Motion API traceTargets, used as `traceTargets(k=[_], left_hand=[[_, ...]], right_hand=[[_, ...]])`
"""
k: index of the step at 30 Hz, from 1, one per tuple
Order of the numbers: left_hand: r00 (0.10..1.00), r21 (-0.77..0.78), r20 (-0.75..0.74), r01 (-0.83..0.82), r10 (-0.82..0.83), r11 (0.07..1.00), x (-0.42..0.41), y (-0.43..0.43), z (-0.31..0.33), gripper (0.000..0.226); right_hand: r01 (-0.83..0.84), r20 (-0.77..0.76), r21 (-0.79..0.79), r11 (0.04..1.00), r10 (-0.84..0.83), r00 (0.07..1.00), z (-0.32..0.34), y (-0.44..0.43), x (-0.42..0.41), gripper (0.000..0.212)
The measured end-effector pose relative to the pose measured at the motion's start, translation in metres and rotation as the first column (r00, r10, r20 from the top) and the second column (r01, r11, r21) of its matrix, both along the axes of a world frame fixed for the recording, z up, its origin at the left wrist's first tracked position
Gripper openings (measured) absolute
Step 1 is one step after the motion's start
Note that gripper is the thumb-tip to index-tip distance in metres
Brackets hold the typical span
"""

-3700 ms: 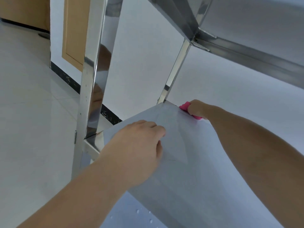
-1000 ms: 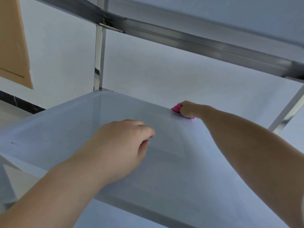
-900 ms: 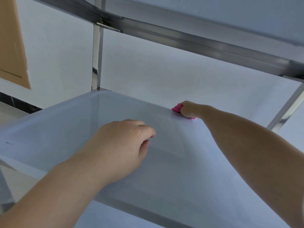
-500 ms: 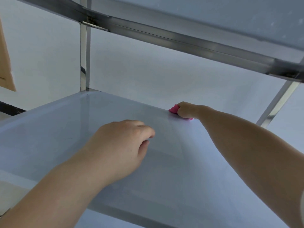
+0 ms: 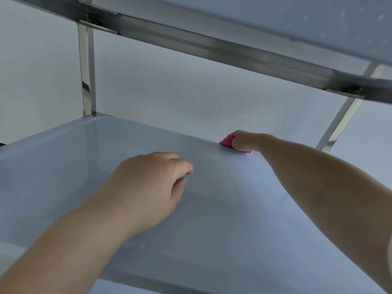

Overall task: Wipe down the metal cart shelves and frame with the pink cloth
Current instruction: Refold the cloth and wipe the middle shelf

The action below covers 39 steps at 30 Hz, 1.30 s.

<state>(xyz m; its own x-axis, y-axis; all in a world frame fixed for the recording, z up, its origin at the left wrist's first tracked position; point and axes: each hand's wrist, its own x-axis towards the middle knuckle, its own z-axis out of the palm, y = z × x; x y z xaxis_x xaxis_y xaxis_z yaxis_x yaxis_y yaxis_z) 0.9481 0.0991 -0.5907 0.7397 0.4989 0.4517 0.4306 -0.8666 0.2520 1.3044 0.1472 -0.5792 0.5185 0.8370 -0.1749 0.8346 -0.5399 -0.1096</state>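
Note:
The metal cart's middle shelf (image 5: 63,158) fills the lower view, shiny and pale. My right hand (image 5: 244,141) is stretched to the shelf's far edge and is shut on the pink cloth (image 5: 226,142), which it presses against that edge; most of the cloth is hidden under the fingers. My left hand (image 5: 148,187) rests knuckles-up on the shelf's middle, fingers curled with nothing visible in them. Above runs the upper shelf's steel rail (image 5: 212,47). Upright posts stand at the far left (image 5: 87,75) and far right (image 5: 339,126).
A plain white wall (image 5: 180,98) lies behind the cart. The underside of the upper shelf (image 5: 297,22) hangs close overhead. The shelf's near rim (image 5: 169,283) crosses the bottom of the view.
My right hand has slid the pink cloth rightward along the shelf's far edge, away from the left post. My view has shifted right. The left hand has stayed put.

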Motion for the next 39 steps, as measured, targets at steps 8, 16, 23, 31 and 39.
traceTargets(k=[8,16,23,31,39], left_hand=[[0.999,-0.015,0.016,0.035,-0.035,0.999,0.006,-0.002,-0.002,0.036],[0.997,-0.002,0.048,0.058,-0.057,0.998,0.009,0.000,-0.005,0.028],[0.996,-0.003,0.046,0.078,-0.078,0.997,0.015,-0.003,-0.005,0.031],[0.996,-0.009,0.035,0.083,-0.083,0.996,0.018,-0.005,-0.007,0.035],[0.994,-0.005,0.052,0.091,-0.091,0.996,0.023,-0.004,-0.008,0.032]], right_hand=[[0.046,-0.007,0.013,0.999,-0.046,0.999,0.001,-0.016,0.015,0.038],[0.082,0.002,-0.002,0.997,-0.082,0.997,0.002,-0.034,0.032,0.038],[0.140,0.021,-0.015,0.990,-0.140,0.990,0.005,-0.054,0.050,0.033],[0.206,0.005,0.005,0.979,-0.206,0.979,0.004,-0.063,0.064,0.032],[0.263,0.025,-0.005,0.965,-0.263,0.965,0.005,-0.075,0.069,0.033]])
